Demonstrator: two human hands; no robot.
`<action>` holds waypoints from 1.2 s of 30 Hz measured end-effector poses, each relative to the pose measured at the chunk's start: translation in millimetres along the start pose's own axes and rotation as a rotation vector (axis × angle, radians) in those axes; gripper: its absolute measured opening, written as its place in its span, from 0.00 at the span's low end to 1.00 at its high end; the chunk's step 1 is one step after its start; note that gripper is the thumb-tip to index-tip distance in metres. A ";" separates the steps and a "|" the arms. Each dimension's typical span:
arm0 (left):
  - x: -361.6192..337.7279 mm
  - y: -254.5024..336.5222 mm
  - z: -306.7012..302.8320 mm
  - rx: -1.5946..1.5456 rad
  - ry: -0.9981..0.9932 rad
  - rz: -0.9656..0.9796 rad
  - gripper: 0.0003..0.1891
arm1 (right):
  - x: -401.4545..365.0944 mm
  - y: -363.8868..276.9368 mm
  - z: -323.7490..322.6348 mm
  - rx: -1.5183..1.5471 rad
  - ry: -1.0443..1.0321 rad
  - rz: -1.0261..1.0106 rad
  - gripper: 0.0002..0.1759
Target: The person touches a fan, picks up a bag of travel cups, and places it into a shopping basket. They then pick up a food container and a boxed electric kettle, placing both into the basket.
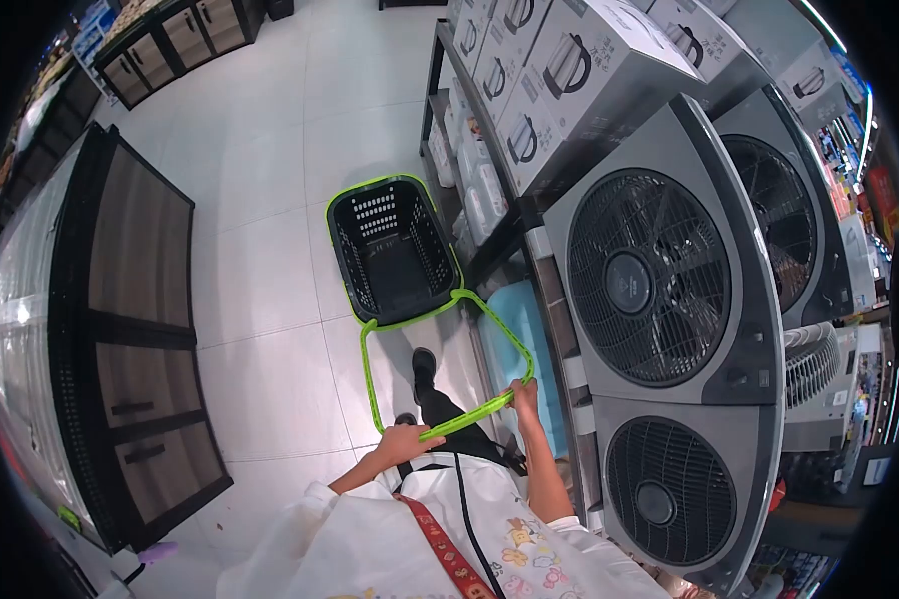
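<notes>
A black shopping basket [395, 250] with a lime-green rim stands on the floor ahead of me, and nothing shows inside it. Its long green handle [479, 412] reaches back to my waist. My left hand [408, 442] is wrapped around the left part of the handle's bar. Around the right corner of the same bar, my right hand [523, 395] is closed. Below the handle my legs and dark shoes are partly visible.
Grey box fans [649, 280] stand on a shelf close at my right, with kettle boxes [569, 80] beyond them. A light-blue bin [529, 349] sits under the shelf. Dark cabinets [140, 240] line the left. Pale tiled floor [260, 200] runs between.
</notes>
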State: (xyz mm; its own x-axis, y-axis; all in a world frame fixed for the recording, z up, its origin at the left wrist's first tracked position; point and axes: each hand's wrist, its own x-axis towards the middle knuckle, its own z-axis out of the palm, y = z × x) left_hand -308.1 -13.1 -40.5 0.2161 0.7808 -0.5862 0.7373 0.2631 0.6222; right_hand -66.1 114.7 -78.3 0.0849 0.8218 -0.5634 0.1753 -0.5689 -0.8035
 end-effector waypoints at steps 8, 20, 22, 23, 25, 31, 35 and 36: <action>22.1 -12.0 -62.9 -0.006 0.007 -0.056 0.29 | 40.5 -18.9 40.9 0.042 -0.092 0.049 0.07; 63.3 -68.1 -141.4 0.167 0.193 -0.088 0.12 | 74.0 -80.5 134.6 0.142 -0.225 0.124 0.10; 71.4 -66.8 -157.3 0.159 0.229 -0.093 0.08 | 74.2 -88.4 152.2 0.188 -0.254 0.149 0.13; 76.7 -67.1 -164.9 0.149 0.219 -0.091 0.08 | 74.4 -92.4 162.2 0.181 -0.246 0.157 0.13; 84.2 -69.1 -177.3 0.092 0.301 -0.013 0.08 | 73.4 -97.3 182.8 0.201 -0.281 0.202 0.15; 112.3 -91.5 -221.5 0.053 0.296 0.073 0.10 | 77.3 -126.8 244.6 0.179 -0.314 0.243 0.12; 124.3 -119.4 -260.5 0.075 0.272 0.087 0.11 | 90.8 -141.4 278.8 0.159 -0.247 0.248 0.11; 127.0 -127.5 -267.2 0.088 0.263 0.087 0.11 | 93.1 -144.6 286.0 0.163 -0.282 0.240 0.11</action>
State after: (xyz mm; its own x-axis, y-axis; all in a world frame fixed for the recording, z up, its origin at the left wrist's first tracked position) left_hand -545.7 203.9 -55.6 0.1163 0.9214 -0.3708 0.7782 0.1475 0.6105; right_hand -364.1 264.8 -69.5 -0.1718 0.6375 -0.7510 0.0236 -0.7595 -0.6501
